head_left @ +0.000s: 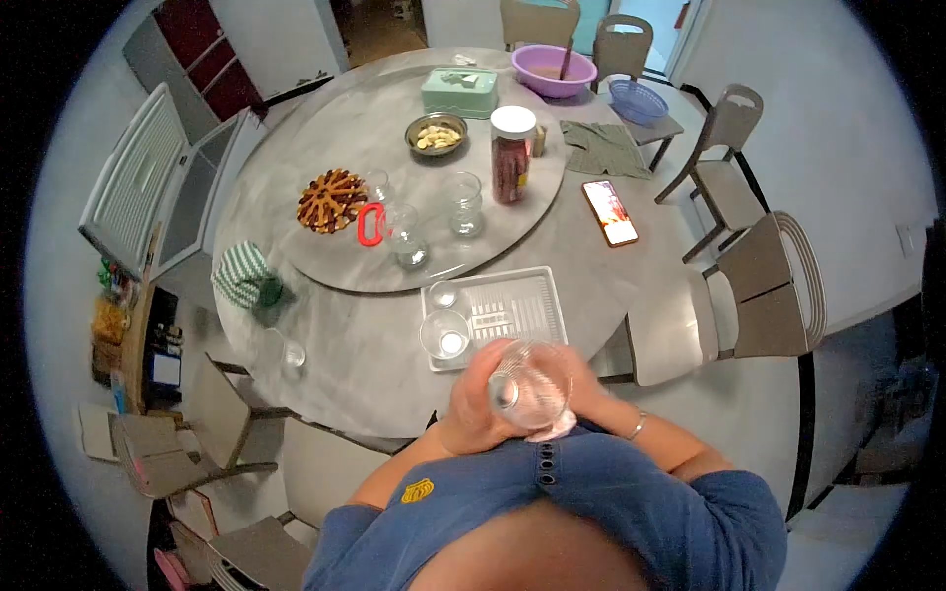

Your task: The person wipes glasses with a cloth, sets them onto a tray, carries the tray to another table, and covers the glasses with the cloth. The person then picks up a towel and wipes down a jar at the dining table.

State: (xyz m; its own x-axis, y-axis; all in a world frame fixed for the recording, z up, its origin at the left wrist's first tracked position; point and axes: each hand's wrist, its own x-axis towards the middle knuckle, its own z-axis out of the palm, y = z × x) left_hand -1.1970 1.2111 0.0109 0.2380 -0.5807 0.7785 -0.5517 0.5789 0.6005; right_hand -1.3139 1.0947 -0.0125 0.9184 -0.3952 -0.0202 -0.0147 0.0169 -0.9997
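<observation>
Close to my chest, a clear ribbed drinking glass lies tilted between my two hands. My left hand wraps round its left side, fingers closed on it. My right hand is closed at its right side, partly hidden behind the glass. A bit of pale crumpled cloth shows under the glass, near my right hand. Just beyond my hands is a white plastic tray, with a larger clear glass and a smaller one at its left side.
On the round turntable are several clear glasses, a lidded jar, a trivet, a metal bowl and a green tissue box. A phone lies right. Left stand a striped cloth item and glass.
</observation>
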